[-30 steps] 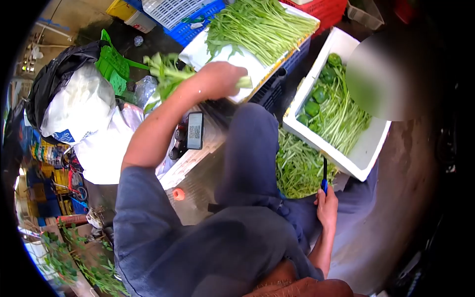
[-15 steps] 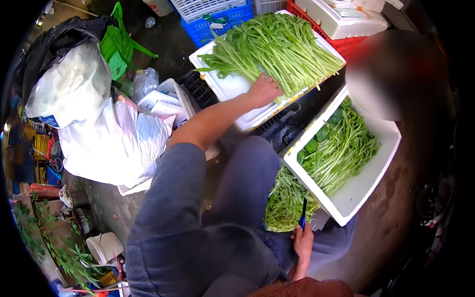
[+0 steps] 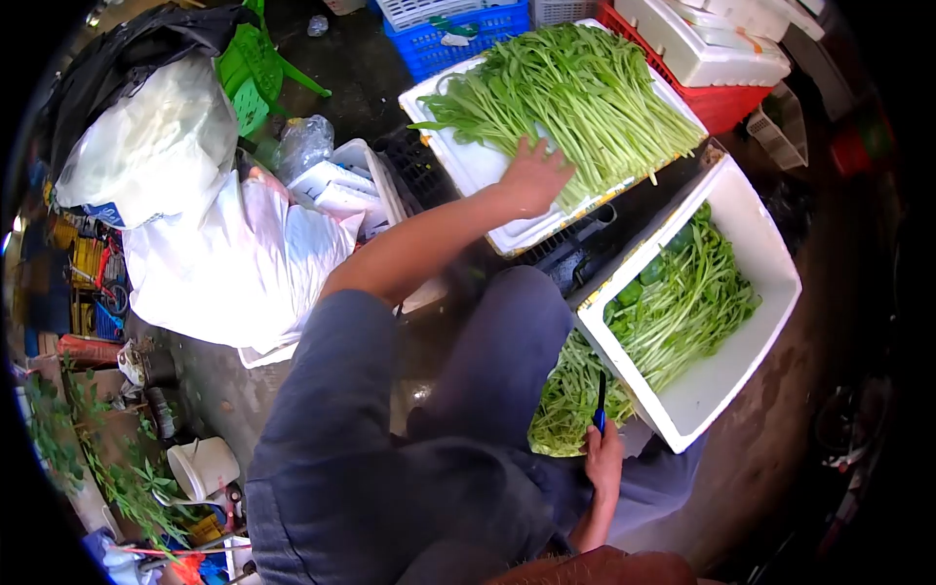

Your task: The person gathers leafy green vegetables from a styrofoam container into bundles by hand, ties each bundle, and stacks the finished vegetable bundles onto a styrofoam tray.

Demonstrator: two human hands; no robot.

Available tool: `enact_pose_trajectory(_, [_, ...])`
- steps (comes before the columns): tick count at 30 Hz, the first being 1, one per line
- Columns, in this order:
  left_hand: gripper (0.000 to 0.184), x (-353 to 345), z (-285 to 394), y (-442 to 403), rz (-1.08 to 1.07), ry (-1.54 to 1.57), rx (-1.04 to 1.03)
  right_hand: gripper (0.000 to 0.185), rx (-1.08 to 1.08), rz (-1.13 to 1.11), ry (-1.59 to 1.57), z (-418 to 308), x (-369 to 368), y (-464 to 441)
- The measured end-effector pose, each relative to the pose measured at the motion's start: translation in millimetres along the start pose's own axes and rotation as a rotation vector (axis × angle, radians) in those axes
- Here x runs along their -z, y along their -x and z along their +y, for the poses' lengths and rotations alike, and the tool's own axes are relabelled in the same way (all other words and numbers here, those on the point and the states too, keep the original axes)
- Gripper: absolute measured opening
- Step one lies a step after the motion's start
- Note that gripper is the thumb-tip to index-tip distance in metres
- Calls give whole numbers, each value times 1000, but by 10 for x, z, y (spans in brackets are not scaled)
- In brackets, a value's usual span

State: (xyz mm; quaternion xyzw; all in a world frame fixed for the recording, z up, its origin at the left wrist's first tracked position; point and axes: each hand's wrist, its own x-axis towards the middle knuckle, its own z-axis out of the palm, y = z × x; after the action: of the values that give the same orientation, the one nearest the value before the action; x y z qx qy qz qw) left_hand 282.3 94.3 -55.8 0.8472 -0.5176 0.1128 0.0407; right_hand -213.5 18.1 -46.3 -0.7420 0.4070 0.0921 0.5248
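My left hand [image 3: 538, 179] lies at the lower edge of a pile of leafy green stems [image 3: 575, 102], its fingers spread and resting on or just over them. The pile sits on a white foam lid [image 3: 466, 166]. Low on the right, my right hand [image 3: 604, 456] is closed round the blue handle of a knife [image 3: 600, 413], its dark blade pointing up. Just beyond the blade is a heap of cut greens [image 3: 565, 405]. Beside it a tilted white foam box [image 3: 751, 336] holds more greens [image 3: 673, 312] and some round green items, partly covered.
Blue crates [image 3: 458, 44] and a red crate [image 3: 717, 102] with white foam boxes [image 3: 702, 44] stand at the back. To the left are full white bags [image 3: 234, 263], a green plastic chair [image 3: 249, 73] and a white bucket [image 3: 203, 468].
My left hand's fingers have spread from a more curled pose at the stems. The blurred shape at upper right is gone. The right hand still holds the knife, and the view has shifted slightly.
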Motion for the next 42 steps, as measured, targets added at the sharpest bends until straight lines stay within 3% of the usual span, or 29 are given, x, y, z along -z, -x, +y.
enact_pose_trajectory(2, [50,206,-78,76,38,218,129,21,44,13,57,98,-19,-10])
enact_pose_trajectory(4, [34,177,-221,223,307,364,304,22,22,16,57,80,-21,12])
enact_pose_trajectory(6, [29,108,-367,309,74,484,580,24,-46,-10,10,-50,-5,23])
enact_pose_trajectory(9, [32,-229,-561,329,9,580,709,25,2,2,54,-25,-15,-32])
enact_pose_trajectory(11, [39,-585,-634,225,187,949,928,25,9,1,63,-3,-19,-67])
enact_pose_trajectory(13, [44,-657,-546,60,287,1099,1057,25,10,0,71,-29,-16,-90])
enact_pose_trajectory(15, [46,-633,-429,-109,304,1024,1113,25,11,-6,81,-100,-15,-103])
enact_pose_trajectory(19, [47,-480,-255,-411,363,1166,1174,25,64,6,88,-176,-36,-116])
enact_pose_trajectory(22, [47,-527,-218,-510,374,1086,1169,26,49,-4,69,-161,-64,-125])
enact_pose_trajectory(25, [56,-553,-293,-415,318,1217,1114,29,-8,-6,51,-321,-74,-116])
enact_pose_trajectory(28, [59,-528,-311,-309,369,1360,1290,31,68,50,36,-212,-153,-252])
enact_pose_trajectory(32, [60,-477,-281,-221,444,962,1262,34,192,181,45,-509,-89,-534])
enact_pose_trajectory(35, [42,-365,-273,-176,684,703,1039,35,248,305,122,-883,10,-841])
enact_pose_trajectory(41, [20,-310,-583,-266,421,370,466,36,327,413,340,-1138,-151,-1614])
enact_pose_trajectory(42, [21,-289,-594,-274,363,338,458,36,327,416,391,-1115,-207,-1707])
